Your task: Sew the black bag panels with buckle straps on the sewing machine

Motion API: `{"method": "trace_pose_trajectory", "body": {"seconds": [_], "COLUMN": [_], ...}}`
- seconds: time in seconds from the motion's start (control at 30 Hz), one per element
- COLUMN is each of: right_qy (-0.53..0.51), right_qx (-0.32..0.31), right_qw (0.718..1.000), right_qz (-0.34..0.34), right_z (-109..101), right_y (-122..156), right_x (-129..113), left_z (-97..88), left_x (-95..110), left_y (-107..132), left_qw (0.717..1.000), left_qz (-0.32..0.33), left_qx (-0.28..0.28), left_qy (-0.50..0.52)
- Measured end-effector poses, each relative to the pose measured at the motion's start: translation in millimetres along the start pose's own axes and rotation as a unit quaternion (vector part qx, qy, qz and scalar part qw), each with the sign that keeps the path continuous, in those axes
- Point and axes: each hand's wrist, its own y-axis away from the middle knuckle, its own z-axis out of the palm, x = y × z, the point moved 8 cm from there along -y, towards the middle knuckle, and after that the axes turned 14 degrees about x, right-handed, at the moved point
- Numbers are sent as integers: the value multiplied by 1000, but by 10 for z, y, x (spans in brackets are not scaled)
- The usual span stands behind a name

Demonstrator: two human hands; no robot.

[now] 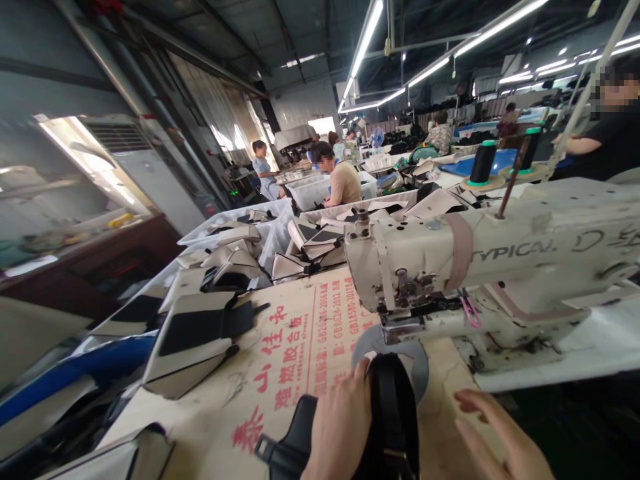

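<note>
My left hand [341, 420] grips a black bag piece [393, 407] with a strap-like band along it, at the front of the sewing machine [500, 247]. Under my wrist a black flap with a buckle-like end [290, 437] sticks out to the left. The far end of the piece lies by a round grey plate [367, 340] below the machine head. My right hand [505, 433] is apart from the piece, its fingers spread with nothing in them. My left fingertips are partly hidden behind the piece.
Cream-and-black sewn pieces [195, 340] lie left on the plywood table [270, 407]. White bins [280, 230] of similar pieces stand beyond. Black thread spools [483, 163] stand behind the machine. A person in black [607, 143] is at right; several others work farther back.
</note>
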Motion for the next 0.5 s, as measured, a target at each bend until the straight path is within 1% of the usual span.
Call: {"method": "trace_pose_trajectory", "body": {"seconds": [0.07, 0.1, 0.13, 0.17, 0.2, 0.27, 0.33, 0.4, 0.43, 0.5], "right_qy": [-17, -25, -34, -45, -57, -78, -87, -82, -77, -64], "right_qx": [11, 19, 18, 12, 1, -27, -37, -25, -15, 2], "right_qw": [994, 989, 987, 986, 987, 990, 990, 991, 990, 989], "right_qz": [-106, -141, -158, -160, -151, -119, -101, -107, -114, -134], "right_z": [142, 221, 310, 396, 472, 582, 603, 567, 542, 501], "right_y": [-120, -163, -200, -236, -269, -315, -342, -362, -373, -395], "right_x": [-546, -738, -857, -907, -902, -795, -683, -638, -638, -664], "left_z": [-3, -17, -42, -72, -101, -137, -101, 16, 97, 291], "left_x": [8, 2, -7, -13, -21, -61, -123, -140, -120, -65], "left_y": [55, 81, 100, 108, 103, 35, -115, -321, -432, -639], "left_qw": [1000, 1000, 999, 998, 995, 986, 977, 976, 977, 984], "left_qz": [-7, -10, -12, -9, -5, -10, -32, -40, -32, -13], "left_qx": [-9, -14, -15, -15, -15, -7, 12, 33, 39, 31], "left_qy": [8, 18, 35, 61, 96, 168, 210, 214, 206, 178]}}
